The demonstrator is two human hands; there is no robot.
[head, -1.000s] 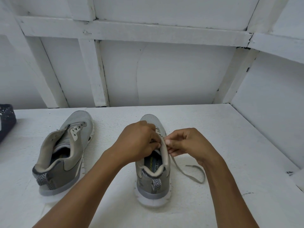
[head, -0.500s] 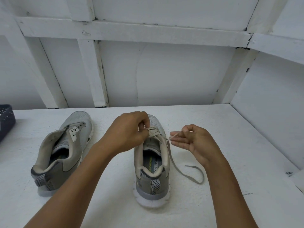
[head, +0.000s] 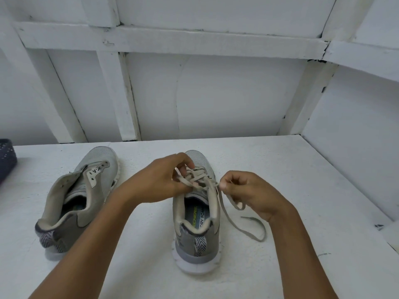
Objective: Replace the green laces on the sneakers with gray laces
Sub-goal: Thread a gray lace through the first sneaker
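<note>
The lower-left sneaker and the centre sneaker are showing grey uppers, white soles and black-and-white chevron heel tabs. The lace is looking pale grey. The left-edge basket is showing dark navy.

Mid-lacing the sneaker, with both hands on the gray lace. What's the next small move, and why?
Probably draw the right hand outward to take up slack. It pinches the gray lace beside the sneaker at its top eyelets. A loose loop hangs below it and the tail lies slack on the table, while the left hand holds the crossings.
</note>
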